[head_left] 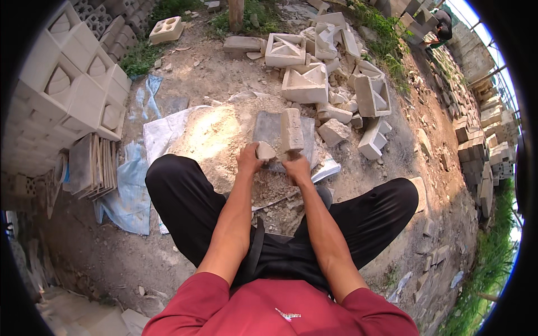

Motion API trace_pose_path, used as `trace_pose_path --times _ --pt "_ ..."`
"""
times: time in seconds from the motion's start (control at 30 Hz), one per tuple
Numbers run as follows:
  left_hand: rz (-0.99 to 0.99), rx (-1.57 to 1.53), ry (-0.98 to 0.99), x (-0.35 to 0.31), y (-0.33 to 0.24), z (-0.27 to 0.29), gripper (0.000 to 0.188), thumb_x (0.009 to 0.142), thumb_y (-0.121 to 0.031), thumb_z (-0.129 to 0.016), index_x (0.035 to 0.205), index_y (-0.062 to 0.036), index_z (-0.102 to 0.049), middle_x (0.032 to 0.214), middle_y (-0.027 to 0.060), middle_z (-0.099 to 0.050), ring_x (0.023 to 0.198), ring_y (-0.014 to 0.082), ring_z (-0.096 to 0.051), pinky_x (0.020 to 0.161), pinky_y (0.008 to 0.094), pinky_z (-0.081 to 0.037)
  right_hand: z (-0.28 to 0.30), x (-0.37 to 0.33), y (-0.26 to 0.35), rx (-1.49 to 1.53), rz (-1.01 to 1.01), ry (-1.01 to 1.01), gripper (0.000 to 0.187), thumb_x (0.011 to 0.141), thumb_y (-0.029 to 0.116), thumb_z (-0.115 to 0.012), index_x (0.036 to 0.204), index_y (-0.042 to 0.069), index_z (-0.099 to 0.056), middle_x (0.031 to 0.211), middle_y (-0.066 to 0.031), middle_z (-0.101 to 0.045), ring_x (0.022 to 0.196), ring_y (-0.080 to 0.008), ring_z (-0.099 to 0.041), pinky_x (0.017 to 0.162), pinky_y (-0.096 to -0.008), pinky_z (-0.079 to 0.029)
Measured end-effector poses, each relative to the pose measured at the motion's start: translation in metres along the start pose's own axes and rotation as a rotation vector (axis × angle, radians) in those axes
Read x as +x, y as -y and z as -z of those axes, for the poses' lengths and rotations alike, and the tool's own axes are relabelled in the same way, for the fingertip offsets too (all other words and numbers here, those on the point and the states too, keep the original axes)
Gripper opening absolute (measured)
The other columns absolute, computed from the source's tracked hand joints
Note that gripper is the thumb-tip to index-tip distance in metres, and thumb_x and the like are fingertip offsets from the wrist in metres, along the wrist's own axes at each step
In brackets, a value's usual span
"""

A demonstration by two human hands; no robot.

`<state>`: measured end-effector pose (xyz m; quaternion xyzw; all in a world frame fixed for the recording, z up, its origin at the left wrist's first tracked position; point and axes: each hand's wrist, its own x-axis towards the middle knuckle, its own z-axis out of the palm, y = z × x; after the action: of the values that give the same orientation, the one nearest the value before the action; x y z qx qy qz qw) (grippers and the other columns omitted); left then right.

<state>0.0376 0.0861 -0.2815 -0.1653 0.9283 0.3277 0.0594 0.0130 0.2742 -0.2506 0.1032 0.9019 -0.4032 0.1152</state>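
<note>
My left hand (248, 159) is closed on a pale broken concrete piece (265, 150), held low over the rubble between my knees. My right hand (297, 169) grips a dust-covered hammer (291, 130), its long, block-shaped head pointing away from me; most of the handle is hidden by my fingers. Under the hammer head lies a flat dark grey slab (269, 124). Crushed pale rubble (216, 131) is heaped left of the slab, over a white plastic sheet (162, 131).
Broken decorative concrete blocks (305, 83) are piled ahead to the right. Whole blocks (73, 84) are stacked at left, with thin boards (92, 166) and a blue sheet (130, 204) beside them. Another person (443, 27) is at far right, near more stacked blocks (476, 151).
</note>
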Motion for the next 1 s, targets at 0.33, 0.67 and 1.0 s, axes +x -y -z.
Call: trace_pose_path --times 0.33,0.67,1.0 --pt "0.093 0.107 -0.064 0.014 -0.021 -0.008 0.070 0.065 -0.039 -0.083 0.124 -0.0101 -0.058 0.127 0.0128 -0.055 0.123 0.0310 -0.048 0.098 0.0453 -0.041 0.011 -0.005 -0.011 0.012 -0.170 0.099 0.047 0.063 0.031 -0.073 0.092 -0.005 -0.069 0.092 -0.0258 -0.069 0.091 -0.0356 -0.068 0.079 -0.0401 -0.053" --pt "0.179 -0.474 -0.125 0.028 0.016 -0.001 0.043 0.067 -0.018 -0.085 0.100 0.0013 -0.065 0.090 0.0093 -0.069 0.084 0.0215 -0.066 0.077 0.0333 -0.052 0.004 -0.001 -0.020 -0.103 -0.080 0.075 0.045 0.064 0.031 -0.073 0.094 -0.003 -0.069 0.092 -0.0251 -0.069 0.092 -0.0368 -0.067 0.080 -0.0409 -0.053" --pt "0.246 -0.796 -0.073 0.009 0.016 0.015 0.049 0.075 -0.017 -0.081 0.116 0.0039 -0.064 0.103 0.0092 -0.068 0.094 0.0170 -0.063 0.081 0.0306 -0.050 0.013 -0.002 -0.029 -0.018 -0.115 0.105 0.043 0.064 0.028 -0.072 0.094 -0.003 -0.069 0.095 -0.0263 -0.068 0.094 -0.0378 -0.066 0.081 -0.0412 -0.053"
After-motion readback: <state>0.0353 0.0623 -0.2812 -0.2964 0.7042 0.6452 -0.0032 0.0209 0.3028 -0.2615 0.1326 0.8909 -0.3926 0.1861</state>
